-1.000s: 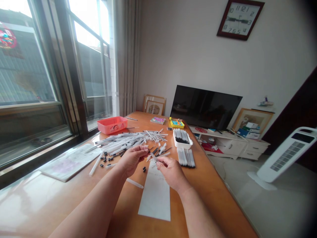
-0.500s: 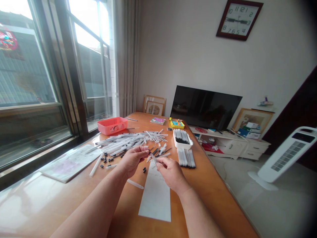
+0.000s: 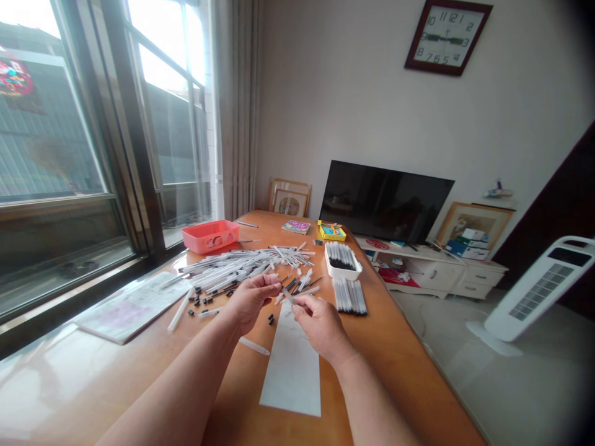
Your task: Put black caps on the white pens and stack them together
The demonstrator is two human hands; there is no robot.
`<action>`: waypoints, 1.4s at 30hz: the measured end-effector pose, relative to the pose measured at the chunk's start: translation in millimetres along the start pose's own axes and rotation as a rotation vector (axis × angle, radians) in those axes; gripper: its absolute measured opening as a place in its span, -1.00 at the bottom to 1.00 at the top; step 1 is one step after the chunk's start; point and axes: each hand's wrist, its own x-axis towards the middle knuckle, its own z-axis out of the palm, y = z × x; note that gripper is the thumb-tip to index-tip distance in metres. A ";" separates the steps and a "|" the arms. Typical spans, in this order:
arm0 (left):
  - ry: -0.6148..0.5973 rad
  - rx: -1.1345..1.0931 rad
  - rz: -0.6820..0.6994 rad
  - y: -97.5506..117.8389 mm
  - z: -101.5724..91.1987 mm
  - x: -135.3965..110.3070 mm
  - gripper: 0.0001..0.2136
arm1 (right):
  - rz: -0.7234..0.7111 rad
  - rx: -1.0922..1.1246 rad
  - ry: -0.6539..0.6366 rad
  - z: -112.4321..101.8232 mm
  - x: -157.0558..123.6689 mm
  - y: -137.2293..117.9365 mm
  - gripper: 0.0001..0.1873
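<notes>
Above a sheet of paper [image 3: 292, 371], my two hands meet at a translucent pen [image 3: 288, 295]. My right hand [image 3: 320, 319] is closed, pinching the pen's near part between thumb and fingers. At its far end, the fingertips of my left hand [image 3: 253, 300] are pinched together; the exact piece between them is partly hidden. A heap of clear pen parts [image 3: 237, 265] lies just beyond my left hand. Small black caps [image 3: 198, 301] are scattered left of it, and another black cap [image 3: 271, 319] sits between my forearms. A loose clear cap [image 3: 254, 345] lies by my left wrist.
To the right, a white box [image 3: 344, 272] holds upright-packed pens, with a row of pens [image 3: 349, 297] before it. Farther back are a red basket [image 3: 211, 237], a booklet [image 3: 296, 227] and a yellow box [image 3: 331, 231]. A larger booklet [image 3: 132, 306] lies at left.
Almost nothing differs. Both hands keep their pinch on the pen, with only a very slight shift of the fingers.
</notes>
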 end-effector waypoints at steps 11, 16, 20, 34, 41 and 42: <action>-0.147 -0.088 -0.017 0.2 -4.6 1.2 -0.78 | 0.117 0.252 -0.104 2.9 0.2 -2.5 -0.66; -0.132 -0.161 -0.060 4.2 -5.1 -2.2 -0.76 | 0.134 0.306 -0.090 3.7 -0.3 -6.8 -0.66; -0.090 -0.131 -0.039 2.1 -0.4 -4.4 -0.76 | 0.109 0.240 -0.076 3.5 -0.7 -10.6 -0.65; -0.172 -0.150 -0.009 3.1 2.1 -3.9 -0.80 | 0.152 0.343 -0.095 5.7 -0.1 -5.7 -0.65; -0.143 -0.158 -0.059 4.8 1.6 -5.7 -0.71 | 0.205 0.505 -0.170 5.1 -2.6 -16.7 -0.57; -0.119 -0.139 -0.048 3.9 2.6 -5.9 -0.73 | 0.201 0.495 -0.171 5.7 -2.9 -16.9 -0.58</action>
